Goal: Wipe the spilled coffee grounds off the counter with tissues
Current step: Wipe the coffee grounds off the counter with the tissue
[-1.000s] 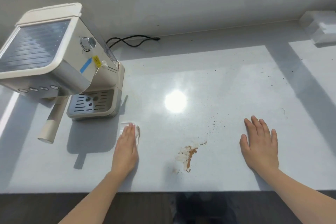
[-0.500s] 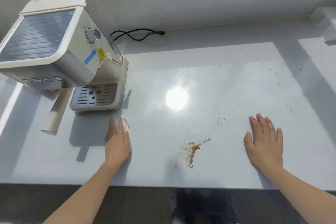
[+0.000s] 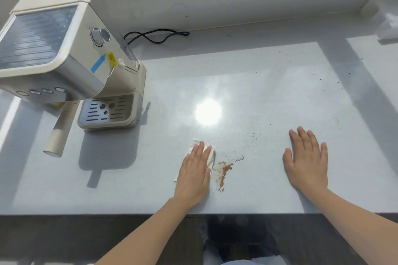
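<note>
Moved: left hand (image 3: 193, 170) with tissue (image 3: 210, 156) is shifted right, away from coffee machine (image 3: 64, 54) | counter (image 3: 258, 84): pale, sunlit | left hand: laid flat, fingers straight, tissue pressed under it | right hand (image 3: 308, 161): laid flat on counter, nothing held | tissue: just at left edge of coffee grounds (image 3: 224, 171), which are spread between the hands, near the front edge.

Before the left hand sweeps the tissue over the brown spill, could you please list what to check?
1. Tissue flat under the left hand, fingers straight: ok.
2. Tissue edge right beside the coffee grounds, on their left: ok.
3. Right hand flat on the counter, apart from the grounds: ok.
4. Coffee machine well clear of the sweep: ok.
5. Scattered specks beyond the pile wiped: not ok.
6. Tissue's underside clean: cannot tell.
</note>
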`<state>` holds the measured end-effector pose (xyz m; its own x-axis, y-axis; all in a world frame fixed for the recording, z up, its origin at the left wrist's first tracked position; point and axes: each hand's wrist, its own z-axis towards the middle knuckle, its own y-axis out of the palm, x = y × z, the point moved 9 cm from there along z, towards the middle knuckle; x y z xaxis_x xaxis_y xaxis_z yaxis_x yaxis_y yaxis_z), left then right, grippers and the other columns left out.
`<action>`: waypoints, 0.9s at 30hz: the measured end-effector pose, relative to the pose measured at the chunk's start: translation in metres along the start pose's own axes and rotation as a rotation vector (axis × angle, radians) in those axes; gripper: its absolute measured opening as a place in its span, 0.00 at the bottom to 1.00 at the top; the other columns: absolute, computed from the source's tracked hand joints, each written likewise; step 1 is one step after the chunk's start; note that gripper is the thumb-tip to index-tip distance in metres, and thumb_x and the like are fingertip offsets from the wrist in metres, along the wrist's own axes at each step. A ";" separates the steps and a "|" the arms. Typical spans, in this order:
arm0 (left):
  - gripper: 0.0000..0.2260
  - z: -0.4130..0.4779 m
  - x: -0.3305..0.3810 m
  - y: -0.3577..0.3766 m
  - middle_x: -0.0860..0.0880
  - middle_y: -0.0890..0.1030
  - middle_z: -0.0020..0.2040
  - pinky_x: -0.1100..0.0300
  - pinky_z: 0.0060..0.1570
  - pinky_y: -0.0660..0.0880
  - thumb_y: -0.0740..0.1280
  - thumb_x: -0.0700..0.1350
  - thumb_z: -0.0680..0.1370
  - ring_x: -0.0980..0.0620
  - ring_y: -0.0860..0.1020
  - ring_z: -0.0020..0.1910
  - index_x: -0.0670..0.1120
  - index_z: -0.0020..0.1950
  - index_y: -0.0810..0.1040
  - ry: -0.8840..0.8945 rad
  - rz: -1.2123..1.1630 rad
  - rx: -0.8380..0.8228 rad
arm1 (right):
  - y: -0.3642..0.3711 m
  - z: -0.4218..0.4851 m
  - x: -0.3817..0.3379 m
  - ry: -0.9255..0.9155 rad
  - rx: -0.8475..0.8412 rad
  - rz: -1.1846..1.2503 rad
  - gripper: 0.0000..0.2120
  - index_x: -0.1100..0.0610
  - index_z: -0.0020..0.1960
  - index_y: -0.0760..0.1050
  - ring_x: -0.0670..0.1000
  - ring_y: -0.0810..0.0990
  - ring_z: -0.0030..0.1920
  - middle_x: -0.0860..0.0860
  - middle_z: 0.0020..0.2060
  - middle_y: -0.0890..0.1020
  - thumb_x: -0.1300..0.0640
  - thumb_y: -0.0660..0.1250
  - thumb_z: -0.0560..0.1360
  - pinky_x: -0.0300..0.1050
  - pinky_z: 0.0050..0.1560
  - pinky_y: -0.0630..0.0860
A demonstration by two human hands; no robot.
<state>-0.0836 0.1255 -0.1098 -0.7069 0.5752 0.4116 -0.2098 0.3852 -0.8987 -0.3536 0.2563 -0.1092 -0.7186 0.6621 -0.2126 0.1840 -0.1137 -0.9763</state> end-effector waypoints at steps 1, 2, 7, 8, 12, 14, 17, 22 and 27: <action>0.24 0.001 0.010 0.003 0.57 0.41 0.77 0.63 0.72 0.36 0.49 0.47 0.82 0.58 0.38 0.76 0.53 0.77 0.46 0.036 -0.004 -0.015 | 0.000 0.000 0.000 0.000 -0.003 -0.004 0.29 0.53 0.75 0.57 0.53 0.53 0.77 0.51 0.76 0.59 0.47 0.45 0.76 0.60 0.75 0.49; 0.24 0.001 0.018 0.006 0.57 0.41 0.77 0.64 0.71 0.35 0.49 0.47 0.82 0.59 0.38 0.76 0.54 0.77 0.47 0.064 -0.019 -0.028 | 0.001 -0.001 0.000 0.001 -0.006 -0.009 0.29 0.53 0.75 0.57 0.52 0.52 0.77 0.51 0.76 0.59 0.47 0.45 0.76 0.60 0.75 0.48; 0.23 -0.005 0.055 0.022 0.58 0.43 0.77 0.63 0.73 0.37 0.48 0.47 0.83 0.61 0.38 0.75 0.55 0.77 0.48 0.164 -0.084 -0.089 | -0.001 -0.001 -0.001 -0.006 -0.003 -0.003 0.29 0.53 0.75 0.57 0.53 0.53 0.77 0.52 0.76 0.59 0.47 0.44 0.76 0.60 0.75 0.49; 0.23 -0.007 0.062 0.025 0.59 0.43 0.77 0.63 0.73 0.37 0.48 0.46 0.83 0.62 0.38 0.75 0.55 0.77 0.48 0.181 -0.090 -0.099 | -0.001 -0.001 -0.001 -0.005 -0.006 -0.006 0.29 0.53 0.75 0.57 0.53 0.53 0.77 0.52 0.76 0.59 0.46 0.44 0.76 0.60 0.75 0.49; 0.22 -0.014 0.075 0.033 0.59 0.44 0.77 0.62 0.73 0.36 0.48 0.45 0.83 0.63 0.38 0.75 0.55 0.77 0.50 0.265 -0.103 -0.158 | 0.001 0.000 0.000 0.001 -0.018 -0.017 0.28 0.52 0.76 0.56 0.52 0.52 0.77 0.51 0.77 0.58 0.47 0.45 0.76 0.59 0.75 0.48; 0.21 -0.012 0.075 0.029 0.58 0.50 0.77 0.60 0.75 0.43 0.50 0.43 0.83 0.61 0.44 0.76 0.53 0.76 0.56 0.281 -0.166 -0.173 | 0.002 0.001 0.001 0.003 -0.023 -0.027 0.28 0.52 0.76 0.56 0.52 0.52 0.77 0.50 0.77 0.58 0.47 0.45 0.76 0.59 0.75 0.48; 0.19 -0.008 0.068 0.015 0.53 0.65 0.74 0.58 0.73 0.58 0.54 0.43 0.82 0.56 0.61 0.74 0.53 0.73 0.65 0.223 -0.414 -0.156 | 0.004 0.001 0.002 0.005 -0.032 -0.033 0.28 0.51 0.76 0.55 0.51 0.51 0.77 0.50 0.77 0.57 0.47 0.45 0.77 0.58 0.75 0.48; 0.22 0.002 0.045 -0.008 0.57 0.70 0.70 0.64 0.69 0.64 0.56 0.35 0.80 0.62 0.67 0.70 0.54 0.70 0.67 0.028 -0.670 0.003 | 0.004 0.001 0.002 -0.002 -0.031 -0.038 0.28 0.51 0.76 0.55 0.51 0.51 0.77 0.50 0.77 0.57 0.47 0.46 0.77 0.58 0.75 0.47; 0.23 0.016 0.017 -0.032 0.63 0.75 0.61 0.74 0.61 0.67 0.59 0.30 0.78 0.65 0.72 0.62 0.56 0.63 0.73 -0.118 -0.710 0.150 | 0.005 0.001 0.003 0.001 -0.030 -0.029 0.28 0.50 0.76 0.55 0.51 0.51 0.77 0.49 0.77 0.57 0.47 0.46 0.77 0.58 0.75 0.47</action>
<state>-0.1002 0.1114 -0.0764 -0.4325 0.1389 0.8909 -0.7283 0.5287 -0.4360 -0.3556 0.2575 -0.1151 -0.7233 0.6655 -0.1842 0.1830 -0.0726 -0.9804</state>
